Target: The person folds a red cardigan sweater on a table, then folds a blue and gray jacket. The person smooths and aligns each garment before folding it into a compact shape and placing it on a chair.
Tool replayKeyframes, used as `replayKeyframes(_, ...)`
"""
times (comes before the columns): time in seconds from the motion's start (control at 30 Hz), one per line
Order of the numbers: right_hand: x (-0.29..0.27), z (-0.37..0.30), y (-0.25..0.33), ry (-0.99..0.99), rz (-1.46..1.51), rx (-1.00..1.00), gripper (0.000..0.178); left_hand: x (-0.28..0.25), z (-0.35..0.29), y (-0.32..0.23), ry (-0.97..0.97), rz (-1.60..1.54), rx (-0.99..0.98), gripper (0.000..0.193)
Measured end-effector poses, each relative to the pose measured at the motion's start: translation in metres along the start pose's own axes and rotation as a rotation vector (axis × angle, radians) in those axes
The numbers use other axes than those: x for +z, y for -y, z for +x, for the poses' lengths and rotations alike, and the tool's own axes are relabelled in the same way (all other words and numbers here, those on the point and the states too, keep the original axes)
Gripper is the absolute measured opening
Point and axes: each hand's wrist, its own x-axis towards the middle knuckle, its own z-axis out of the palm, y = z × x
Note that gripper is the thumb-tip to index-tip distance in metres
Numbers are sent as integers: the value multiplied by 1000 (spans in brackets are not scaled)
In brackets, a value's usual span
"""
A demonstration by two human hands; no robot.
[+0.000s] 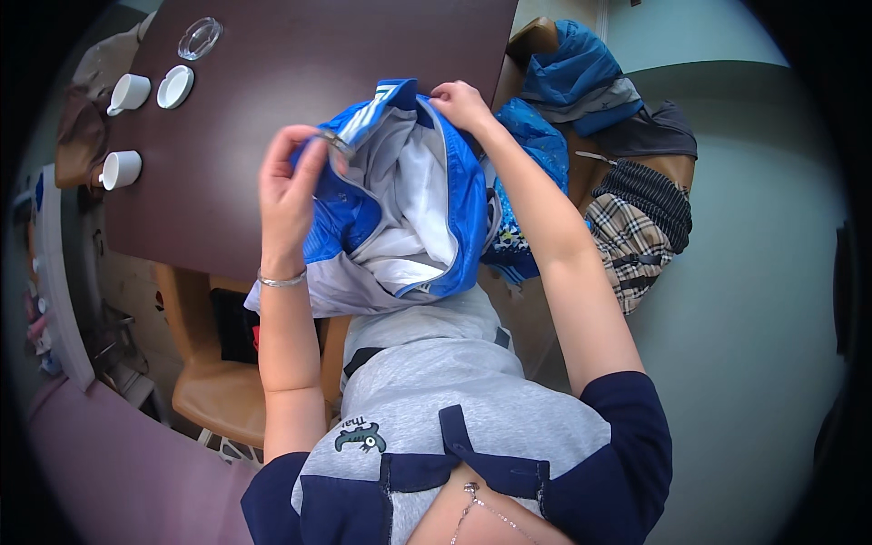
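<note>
A blue jacket [465, 195] with white stripes and a pale grey-white lining hangs bunched in front of me, its opening facing up toward me. Part of it rests against the table edge and over my lap. My left hand [289, 177] pinches the jacket's left edge near the collar. A small dark grey piece shows by those fingertips; what it is, I cannot make out. On the other side, my right hand [461, 105] grips the jacket's blue edge beside the raised collar, its fingertips partly hidden behind the fabric.
The dark brown table [263, 54] spreads ahead, with white cups [122, 170], a white ashtray [176, 86] and a clear glass ashtray [200, 38]. At right, several garments, including a plaid one [627, 232] and a blue one [570, 68], lie over chairs. A tan chair [218, 395] stands left.
</note>
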Motion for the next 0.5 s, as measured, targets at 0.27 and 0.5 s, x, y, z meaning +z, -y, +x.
replayKeyframes(0.27, 35, -20, 9, -120, -323, -261, 31, -15, 13, -12, -183, -8, 55, 11)
replayKeyframes(0.5, 13, -41, 6, -530, -46, -566, 11, -5, 13, -9, -55, 61, -39, 12)
